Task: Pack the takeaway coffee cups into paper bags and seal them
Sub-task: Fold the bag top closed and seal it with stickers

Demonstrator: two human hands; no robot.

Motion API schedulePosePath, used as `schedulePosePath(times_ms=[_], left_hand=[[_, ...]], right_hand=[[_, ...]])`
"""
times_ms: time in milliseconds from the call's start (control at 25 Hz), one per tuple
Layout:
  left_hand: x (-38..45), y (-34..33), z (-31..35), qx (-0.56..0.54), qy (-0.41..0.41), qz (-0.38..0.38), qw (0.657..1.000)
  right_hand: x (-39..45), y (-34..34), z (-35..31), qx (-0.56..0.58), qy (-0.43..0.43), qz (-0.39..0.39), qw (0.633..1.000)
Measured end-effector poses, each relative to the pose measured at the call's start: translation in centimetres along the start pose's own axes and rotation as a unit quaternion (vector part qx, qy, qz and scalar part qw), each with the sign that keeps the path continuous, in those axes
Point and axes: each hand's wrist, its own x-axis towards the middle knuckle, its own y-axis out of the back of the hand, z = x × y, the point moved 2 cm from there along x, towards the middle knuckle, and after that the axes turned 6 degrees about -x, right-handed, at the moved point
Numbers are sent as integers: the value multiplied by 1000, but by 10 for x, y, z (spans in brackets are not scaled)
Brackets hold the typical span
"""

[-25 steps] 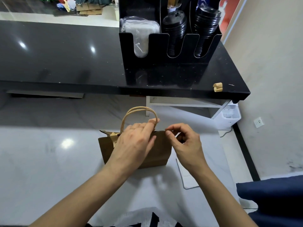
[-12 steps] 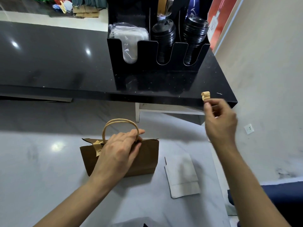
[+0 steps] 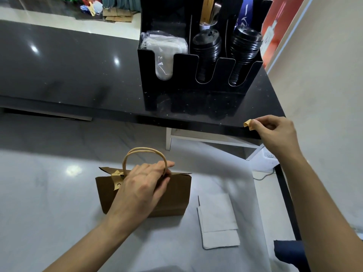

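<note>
- Bag: brown paper bag [image 3: 172, 195] stood upright on the white marble counter [image 3: 49, 203], its folded top pressed together and both twine handles [image 3: 144, 154] looped above it.
- I saw the left hand [image 3: 143, 185] lying over the bag's top edge, fingers curled round the fold near the right handle base and pinching it closed.
- A tan sticker [image 3: 116, 178] sat on the top fold, left of that hand.
- The right hand [image 3: 275, 132] was raised well apart from the bag, at the black shelf [image 3: 78, 75] corner, thumb and forefinger pinching a curled tan sticker strip [image 3: 247, 123].
- Folded white paper [image 3: 218, 220] lay right of the bag.
- A black organiser [image 3: 196, 95] on the shelf held stacked black lids [image 3: 206, 46].
</note>
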Motion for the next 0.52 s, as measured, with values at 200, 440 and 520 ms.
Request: schedulePosePath(times_ms=[200,440,520], left_hand=[[0,0,1,-2,-3,3,1000],[-1,1,3,-2,3,0,1000],[-1,1,2,-4,4,-2,1000]], right_hand=[[-2,-1,-3,99,25,9,995],[-19,0,-17,186,107,89,973],[-29,-5,-29,235,115,70,963]])
